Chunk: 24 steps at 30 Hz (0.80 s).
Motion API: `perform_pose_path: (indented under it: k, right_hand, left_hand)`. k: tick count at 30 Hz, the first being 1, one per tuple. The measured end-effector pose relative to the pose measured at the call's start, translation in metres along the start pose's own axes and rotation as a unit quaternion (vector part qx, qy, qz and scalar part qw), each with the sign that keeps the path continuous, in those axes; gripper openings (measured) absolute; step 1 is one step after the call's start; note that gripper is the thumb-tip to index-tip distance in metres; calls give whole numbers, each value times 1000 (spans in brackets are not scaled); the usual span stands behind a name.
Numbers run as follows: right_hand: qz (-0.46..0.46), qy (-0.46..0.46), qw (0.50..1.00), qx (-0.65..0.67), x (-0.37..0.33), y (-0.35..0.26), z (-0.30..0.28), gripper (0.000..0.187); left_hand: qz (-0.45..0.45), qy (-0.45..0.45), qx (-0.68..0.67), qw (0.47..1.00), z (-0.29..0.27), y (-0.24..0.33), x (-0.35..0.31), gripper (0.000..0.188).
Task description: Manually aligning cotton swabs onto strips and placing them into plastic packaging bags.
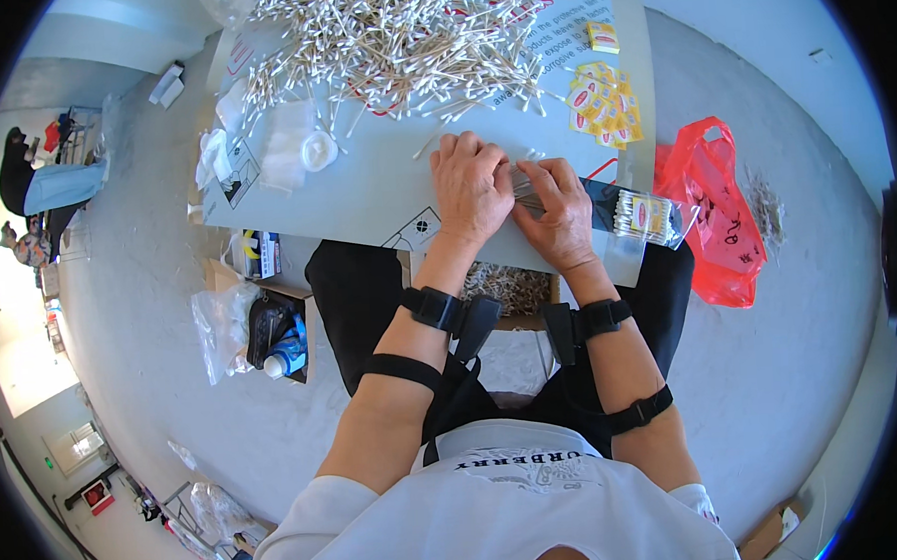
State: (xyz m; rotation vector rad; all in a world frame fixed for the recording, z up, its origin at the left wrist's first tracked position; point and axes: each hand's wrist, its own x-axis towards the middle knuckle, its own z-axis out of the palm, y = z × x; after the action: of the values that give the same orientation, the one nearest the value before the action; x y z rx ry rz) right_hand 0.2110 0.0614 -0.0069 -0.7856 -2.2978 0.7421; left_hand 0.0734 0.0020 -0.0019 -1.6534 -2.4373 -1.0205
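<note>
Item: small bundle of thin wooden-stemmed cotton swabs, gathered between both hands at the near edge of the pale grey bench.

Left hand lies curled over the bundle; right hand pinches its other end, fingers closed. Likely featherlight, stiff yet snappable, prone to splaying; best held around the middle. Pale stems, white tips. Loose heap of matching swabs lies beyond; filled clear packet at right.

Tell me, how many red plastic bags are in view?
1: the red plastic bag lies on the floor right of the board, past the right hand. Others may be hidden.
</note>
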Motion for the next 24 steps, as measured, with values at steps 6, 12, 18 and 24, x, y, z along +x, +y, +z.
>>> perform_pose_path:
  k: [6,12,18,24]
  right_hand:
    - [-9,-9,1000,4,2,-1,-4,52]
    - [-1,-14,1000,10,1,1,-3,48]
    - [5,-19,1000,11,1,0,-4,46]
    - [1,-20,1000,21,2,-1,-3,45]
  left_hand:
    - [-100,129,94,982,-12,-41,8,21]
    - [-106,43,133,984,-11,-31,-1,14]
    - [-75,25,20,997,0,-14,17,14]
    - [-54,97,98,989,9,-27,45,14]
